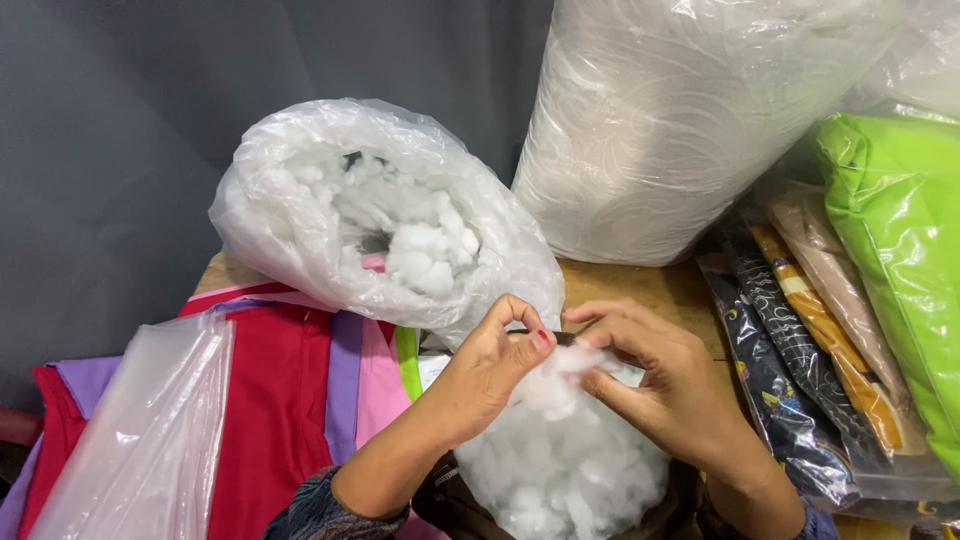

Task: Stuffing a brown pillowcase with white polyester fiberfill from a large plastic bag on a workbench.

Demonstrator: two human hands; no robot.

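Observation:
My left hand (490, 365) and my right hand (655, 385) meet at the lower middle of the head view. Both pinch a tuft of white fluffy stuffing (560, 375) at the top of a bigger heap of the same stuffing (560, 470) that lies below them. A thin dark edge shows between the fingertips; what it is I cannot tell. Behind the hands stands an open clear plastic bag of white stuffing (385, 225), with a small pink thing inside it.
A large wrapped white roll (670, 120) stands at the back. Bagged patterned fabrics (800, 380) and a bright green packed cushion (895, 230) lie at the right. Red, purple and pink cloths (290, 390) and a clear plastic sheet (140, 440) lie at the left on a wooden table (660, 290).

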